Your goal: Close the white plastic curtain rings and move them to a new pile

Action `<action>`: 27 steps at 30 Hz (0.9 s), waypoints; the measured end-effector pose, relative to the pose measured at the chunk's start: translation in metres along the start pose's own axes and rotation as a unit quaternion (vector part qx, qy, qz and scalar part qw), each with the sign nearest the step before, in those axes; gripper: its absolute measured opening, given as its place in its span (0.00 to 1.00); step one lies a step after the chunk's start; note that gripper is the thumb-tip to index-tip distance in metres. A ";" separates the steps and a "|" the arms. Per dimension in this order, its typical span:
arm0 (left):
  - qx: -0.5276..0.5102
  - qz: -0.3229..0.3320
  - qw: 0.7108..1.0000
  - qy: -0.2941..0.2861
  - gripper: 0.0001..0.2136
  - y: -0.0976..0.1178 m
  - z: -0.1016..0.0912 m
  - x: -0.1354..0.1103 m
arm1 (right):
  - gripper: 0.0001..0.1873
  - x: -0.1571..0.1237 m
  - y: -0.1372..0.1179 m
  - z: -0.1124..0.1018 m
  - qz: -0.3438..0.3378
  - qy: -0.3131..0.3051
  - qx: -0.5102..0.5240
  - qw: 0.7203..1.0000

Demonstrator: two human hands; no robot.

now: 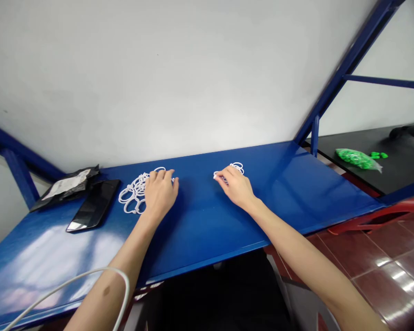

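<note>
On the left part of the blue table lies a loose pile of thin white loops [131, 193] with small knots or fasteners; their exact kind is unclear. My left hand [160, 191] rests palm down over the pile's right side, fingers apart and slightly bent. A small white end shows between its thumb and index finger. Farther right, my right hand [236, 186] is closed in a pinch, with the tip of a white loop showing at its fingertips. A smaller bunch of white loops [238, 166] lies just behind this hand, partly covered by it.
A black phone [95, 205] and a black plastic package [69, 184] with a white label lie at the table's left. A white cable [86, 273] crosses my left forearm. On a black table at right sits a bag of green pieces [357, 158]. Blue frame bars [331, 87] flank the table.
</note>
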State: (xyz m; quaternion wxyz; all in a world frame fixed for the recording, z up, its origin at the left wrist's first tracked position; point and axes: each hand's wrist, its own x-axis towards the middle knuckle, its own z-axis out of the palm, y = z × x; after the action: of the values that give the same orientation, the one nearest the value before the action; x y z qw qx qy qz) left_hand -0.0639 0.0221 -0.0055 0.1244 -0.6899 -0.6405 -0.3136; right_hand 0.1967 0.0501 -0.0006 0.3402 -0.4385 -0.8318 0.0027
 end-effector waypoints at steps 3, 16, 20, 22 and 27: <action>0.074 -0.031 0.997 -0.022 0.14 -0.017 0.004 -0.002 | 0.10 0.002 0.024 -0.005 0.064 0.003 -0.068 0.996; -0.031 0.060 0.996 -0.051 0.11 0.029 -0.010 -0.006 | 0.07 -0.003 -0.014 -0.008 -0.013 -0.038 0.100 0.994; -0.169 0.059 0.982 -0.054 0.07 0.057 -0.012 -0.019 | 0.05 -0.006 -0.024 -0.006 -0.022 -0.072 0.173 0.982; -0.219 0.035 0.973 -0.062 0.05 0.063 -0.015 -0.022 | 0.05 -0.006 -0.025 -0.007 -0.009 -0.069 0.198 0.978; -0.289 -0.019 0.952 -0.098 0.05 0.066 -0.024 -0.019 | 0.05 -0.007 -0.025 -0.009 0.002 -0.063 0.249 0.967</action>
State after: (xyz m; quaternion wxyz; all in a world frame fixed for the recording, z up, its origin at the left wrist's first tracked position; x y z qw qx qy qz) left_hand -0.0067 -0.0172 0.0169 -0.1498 -0.7114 -0.5449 -0.4179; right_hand 0.1862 0.0274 0.0101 0.3852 -0.3410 -0.8238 0.2380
